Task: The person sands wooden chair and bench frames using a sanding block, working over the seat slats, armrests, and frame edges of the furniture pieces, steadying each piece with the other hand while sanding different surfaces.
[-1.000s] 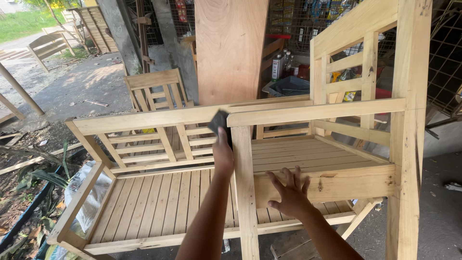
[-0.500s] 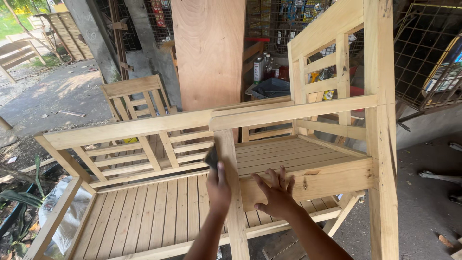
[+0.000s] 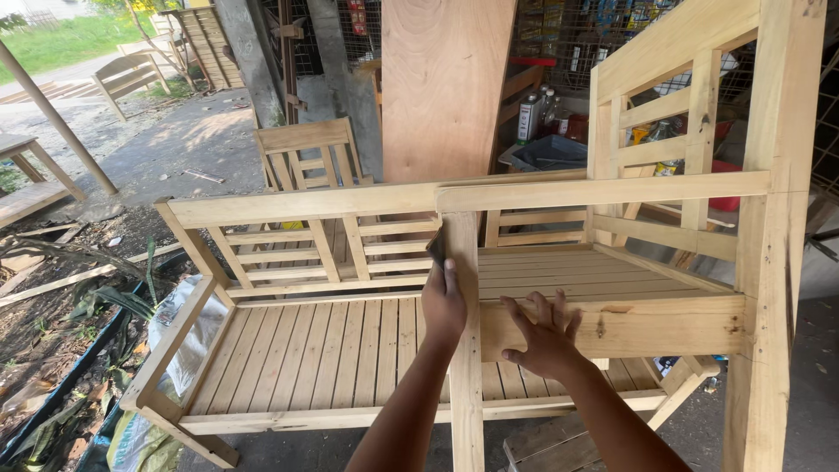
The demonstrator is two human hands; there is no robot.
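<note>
Closed grip on my left hand: fingers wrap a small dark sanding pad, pressed against the near front post of the pale raw-wood chair. Right hand open, fingers spread flat on the chair's rough front rail. Slatted wooden bench sits left, touching the post. Smooth plywood sheet leans upright, far.

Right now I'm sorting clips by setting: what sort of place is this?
Probably an open-air furniture workshop. Unfinished slatted wooden benches stand on bare ground, a large plywood sheet leans upright, and the left hand presses a dark sanding pad against a bench post.
</note>
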